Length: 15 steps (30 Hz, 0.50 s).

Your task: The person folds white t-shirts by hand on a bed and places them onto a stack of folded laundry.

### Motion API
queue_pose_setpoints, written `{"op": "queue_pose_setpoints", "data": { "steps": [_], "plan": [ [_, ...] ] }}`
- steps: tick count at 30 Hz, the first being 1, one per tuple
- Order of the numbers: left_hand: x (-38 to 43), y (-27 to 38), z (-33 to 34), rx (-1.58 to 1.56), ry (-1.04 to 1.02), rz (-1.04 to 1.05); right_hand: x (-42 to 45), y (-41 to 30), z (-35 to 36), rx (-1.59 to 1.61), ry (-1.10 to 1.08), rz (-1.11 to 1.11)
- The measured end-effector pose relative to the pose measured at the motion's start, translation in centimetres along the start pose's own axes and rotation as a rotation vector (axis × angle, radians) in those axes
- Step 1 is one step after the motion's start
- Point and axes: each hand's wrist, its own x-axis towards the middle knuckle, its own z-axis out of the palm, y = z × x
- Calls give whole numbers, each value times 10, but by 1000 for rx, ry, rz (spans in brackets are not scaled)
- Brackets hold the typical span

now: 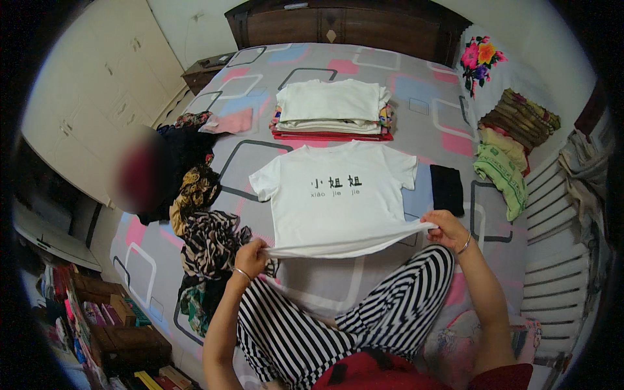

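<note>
A white short-sleeved T-shirt [336,214] with dark lettering on its chest lies spread on the bed, its neck pointing away from me. My left hand [252,259] pinches the left corner of its hem. The right corner of the hem is gripped by my right hand [444,229], which pulls the cloth out to the side. Between both hands the hem is lifted slightly and sags. Beyond the shirt sits a stack of folded clothes [333,105], white on top with red at the bottom. A folded black cloth [447,190] lies right of the shirt.
Rumpled clothes, among them a zebra-patterned cloth [209,243] and a black garment [187,146], line the bed's left side. A pink cloth [234,121] lies near them. Green cloth [502,170] and brown striped cloth [519,119] are at the right edge. A wooden headboard [292,30] stands behind.
</note>
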Motion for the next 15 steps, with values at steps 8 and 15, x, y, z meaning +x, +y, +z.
{"op": "queue_pose_setpoints", "data": {
  "steps": [8,15],
  "plan": [
    [172,-72,20,-834,133,-288,154,-48,5,385,49,-133],
    [266,-156,103,-1089,315,-531,289,-35,2,564,84,-169]
  ]
}}
